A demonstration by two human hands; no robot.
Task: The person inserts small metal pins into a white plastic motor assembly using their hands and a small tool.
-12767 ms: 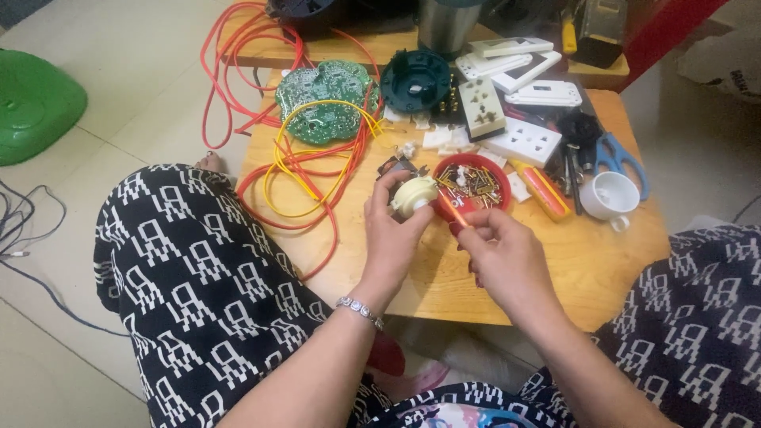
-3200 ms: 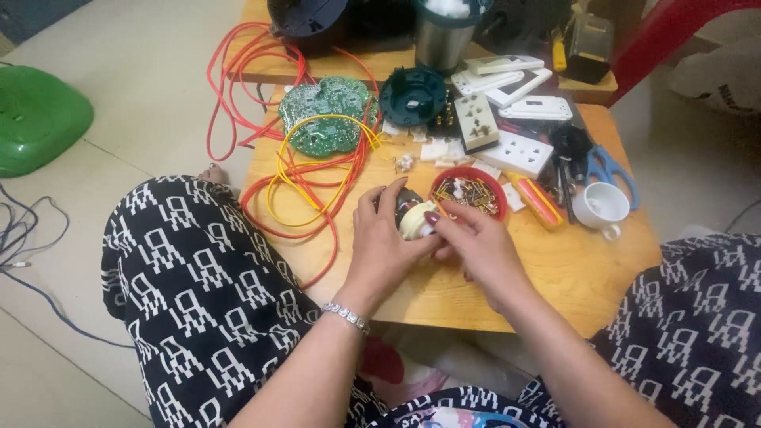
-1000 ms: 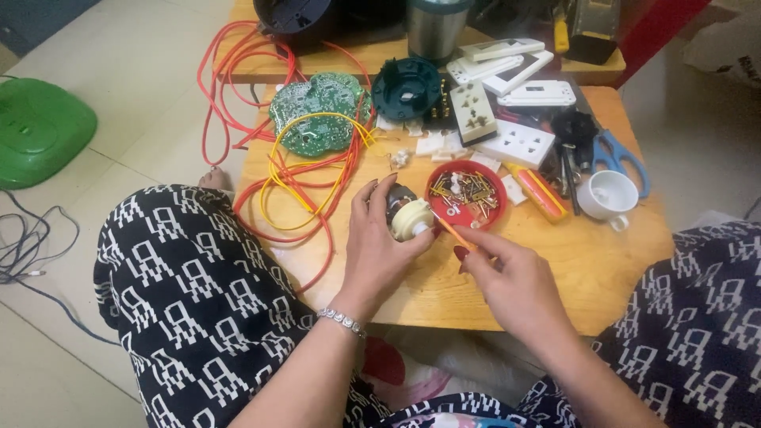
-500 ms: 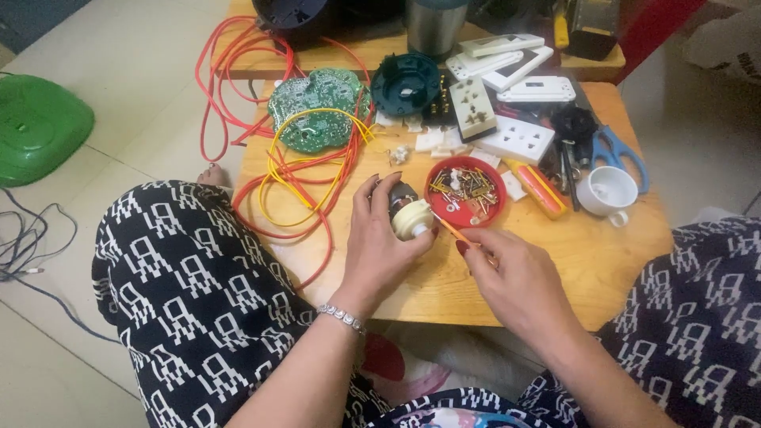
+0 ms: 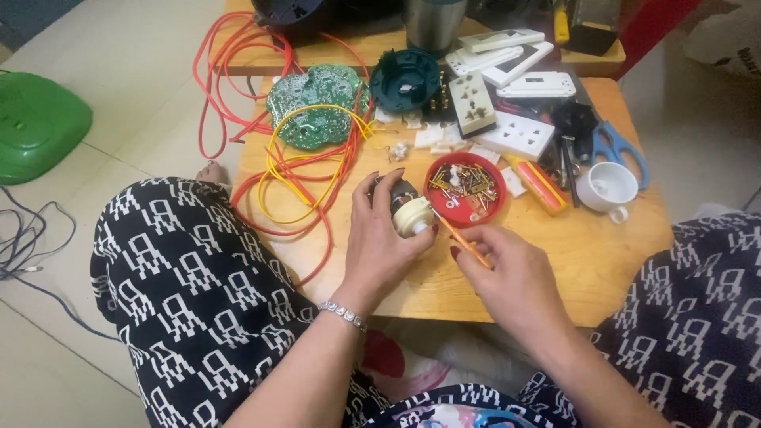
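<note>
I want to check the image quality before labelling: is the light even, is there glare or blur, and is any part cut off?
Head view: soft, even indoor light, with only faint shadows under the left hand and right hand. No strong glare on the wooden table. The small motor and the red dish are sharp. Items at the top edge are cut off, and edges bend slightly.

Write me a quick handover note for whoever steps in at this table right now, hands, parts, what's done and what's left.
Left hand: grips a small motor, its cream round end facing the right hand.
Right hand: holds a thin orange-handled screwdriver, tip at the cream end.
Nearby on the wooden table: red dish of screws, green circuit board with yellow and orange wires, white cup, blue scissors, white socket plates.
Done: motor is out and in hand.
Left: work on the cream end is under way; I cannot tell how far along.
</note>
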